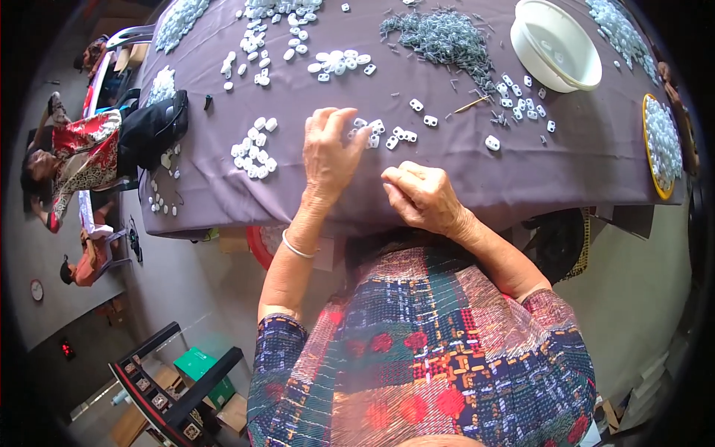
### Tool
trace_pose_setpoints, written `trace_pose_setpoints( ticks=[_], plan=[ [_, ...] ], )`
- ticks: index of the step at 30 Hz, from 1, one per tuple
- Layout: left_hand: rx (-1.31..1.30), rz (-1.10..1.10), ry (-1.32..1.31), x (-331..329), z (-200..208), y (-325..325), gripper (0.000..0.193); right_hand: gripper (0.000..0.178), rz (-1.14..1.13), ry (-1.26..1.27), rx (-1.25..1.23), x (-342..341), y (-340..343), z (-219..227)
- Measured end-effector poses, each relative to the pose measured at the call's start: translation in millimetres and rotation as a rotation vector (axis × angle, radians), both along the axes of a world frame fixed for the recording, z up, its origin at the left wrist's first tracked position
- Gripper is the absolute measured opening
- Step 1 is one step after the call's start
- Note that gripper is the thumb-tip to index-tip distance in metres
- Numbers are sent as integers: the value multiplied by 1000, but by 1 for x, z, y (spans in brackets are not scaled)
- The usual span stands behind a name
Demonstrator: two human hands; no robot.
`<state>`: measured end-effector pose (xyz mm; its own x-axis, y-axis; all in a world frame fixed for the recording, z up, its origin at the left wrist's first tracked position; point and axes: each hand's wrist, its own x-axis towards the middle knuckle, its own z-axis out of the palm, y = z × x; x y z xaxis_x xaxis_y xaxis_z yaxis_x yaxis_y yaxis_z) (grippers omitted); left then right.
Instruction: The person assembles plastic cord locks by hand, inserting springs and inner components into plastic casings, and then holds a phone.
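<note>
My left hand (331, 153), with a white bangle (296, 247) on its wrist, reaches over the table with its fingers spread. Its thumb and fingertips are beside small white two-holed plastic pieces (392, 141), and no piece shows in its grip. Closer to the table's near edge, my right hand (426, 197) is closed, fingers curled in against the thumb. Whatever it may hold is hidden. Left of my left hand lies a loose group of white pieces (253, 153). Single white pieces (492, 143) lie farther right.
A heap of small grey pins (447, 41) spreads at the back, near a thin wooden stick (471, 104). Right of it stands a white tub (530, 56). A yellow-rimmed basket (651, 160) holds more pieces. At left, a person (82, 153) sits by the purple-grey tablecloth (477, 179).
</note>
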<state>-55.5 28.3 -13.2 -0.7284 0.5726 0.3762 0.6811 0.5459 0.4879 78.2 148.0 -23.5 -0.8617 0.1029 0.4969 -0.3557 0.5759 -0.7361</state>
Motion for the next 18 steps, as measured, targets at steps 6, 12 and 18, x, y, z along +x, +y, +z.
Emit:
trace_pose_setpoints(
  ticks=[6, 12, 18],
  plan=[
    [28, -17, -108, 1, -6, 12, 14, 19, 5, 0, -29, 1, 0, -1],
    [94, -2, 35, 6, -11, 12, 14, 20, 2, 6, -37, 1, -1, 1],
    [217, 32, -78, 8, -14, 11, 25, 21, -14, 20, -70, 4, -1, 4]
  ],
)
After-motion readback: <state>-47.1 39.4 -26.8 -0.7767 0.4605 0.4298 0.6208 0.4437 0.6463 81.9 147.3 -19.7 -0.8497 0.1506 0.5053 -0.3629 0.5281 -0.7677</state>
